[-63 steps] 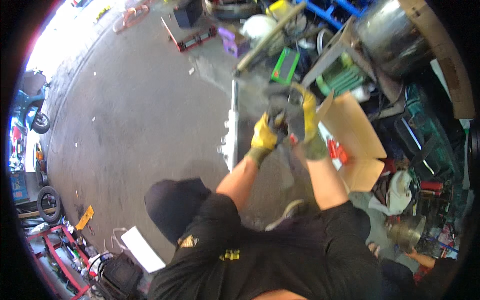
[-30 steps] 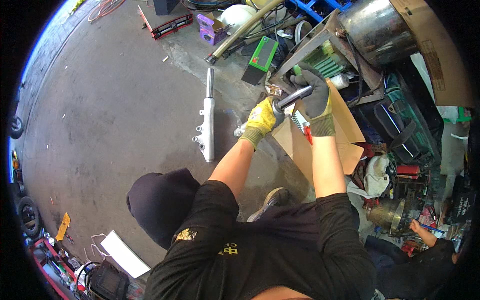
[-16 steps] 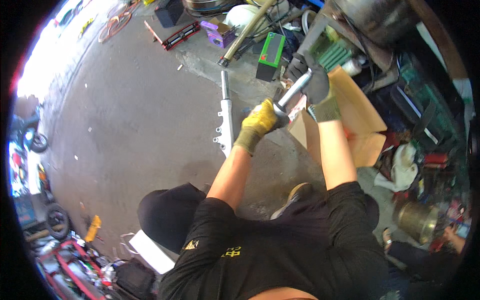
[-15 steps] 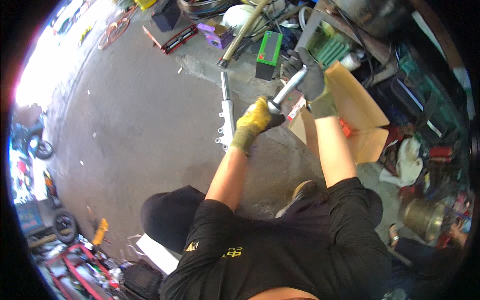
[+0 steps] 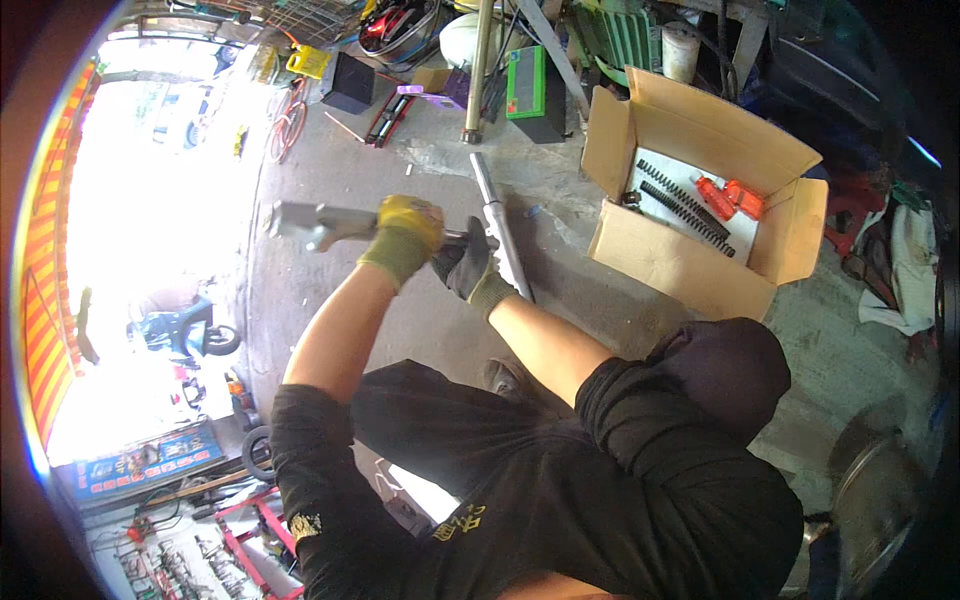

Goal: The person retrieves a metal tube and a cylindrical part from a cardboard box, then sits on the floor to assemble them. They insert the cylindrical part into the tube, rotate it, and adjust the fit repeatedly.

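Note:
My left hand, in a yellow and olive work glove, is closed round a grey metal motorcycle fork leg. Its thick, slightly blurred end points left above the floor. My right hand, in a dark grey glove, grips the slimmer end, which the fingers mostly cover. Just beyond my right hand, a second fork leg lies on the concrete, its shiny tube pointing away from me.
To the right stands an open cardboard box with black coil springs and orange-red parts inside. A green and black battery, a purple box and a metal pole are at the back. Red-framed gear sits at lower left.
Both hands have swung the fork leg leftward, away from the box. My right hand has come down close to my left. The view has turned, showing the springs inside the box.

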Motion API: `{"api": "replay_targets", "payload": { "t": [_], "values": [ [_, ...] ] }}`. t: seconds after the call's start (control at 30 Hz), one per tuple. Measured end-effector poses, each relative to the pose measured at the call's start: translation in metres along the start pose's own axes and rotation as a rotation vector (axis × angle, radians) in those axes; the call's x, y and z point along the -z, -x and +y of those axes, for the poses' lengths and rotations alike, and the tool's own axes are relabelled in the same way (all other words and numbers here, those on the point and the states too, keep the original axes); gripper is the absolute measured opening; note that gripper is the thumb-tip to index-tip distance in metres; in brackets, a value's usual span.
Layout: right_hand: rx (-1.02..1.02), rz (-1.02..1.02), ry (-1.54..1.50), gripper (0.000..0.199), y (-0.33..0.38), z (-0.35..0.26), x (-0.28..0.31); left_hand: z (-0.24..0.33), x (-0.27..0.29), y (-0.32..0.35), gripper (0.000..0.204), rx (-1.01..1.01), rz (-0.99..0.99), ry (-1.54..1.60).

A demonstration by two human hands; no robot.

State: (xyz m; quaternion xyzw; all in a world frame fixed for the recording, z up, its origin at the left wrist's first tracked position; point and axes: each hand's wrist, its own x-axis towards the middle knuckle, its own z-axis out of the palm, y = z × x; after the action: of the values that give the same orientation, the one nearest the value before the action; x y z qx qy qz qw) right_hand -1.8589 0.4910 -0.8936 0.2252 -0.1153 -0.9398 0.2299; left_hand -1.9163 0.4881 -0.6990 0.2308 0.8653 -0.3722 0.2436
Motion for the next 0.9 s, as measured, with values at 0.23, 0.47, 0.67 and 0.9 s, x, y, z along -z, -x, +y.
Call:
{"api": "replay_targets", "payload": {
  "t": [0.23, 0.47, 0.67, 0.9],
  "values": [
    [0.057, 0.030, -0.283, 0.051, -0.011, -0.016, 0.047, 0.075, 0.024, -0.012, 0.021, -0.043, 0.025, -0.120],
    [-0.006, -0.016, -0.201, 0.058, 0.026, -0.001, 0.035, 0.088, 0.017, -0.003, 0.021, -0.017, -0.153, -0.202],
    [0.008, -0.082, -0.134, 0.058, 0.052, -0.028, 0.005, 0.100, 0.017, 0.002, 0.023, 0.050, -0.107, -0.105],
    [0.049, -0.288, -0.209, 0.050, 0.009, -0.068, 0.008, 0.092, 0.006, -0.032, 0.044, 0.061, 0.057, 0.083]
  ]
}}
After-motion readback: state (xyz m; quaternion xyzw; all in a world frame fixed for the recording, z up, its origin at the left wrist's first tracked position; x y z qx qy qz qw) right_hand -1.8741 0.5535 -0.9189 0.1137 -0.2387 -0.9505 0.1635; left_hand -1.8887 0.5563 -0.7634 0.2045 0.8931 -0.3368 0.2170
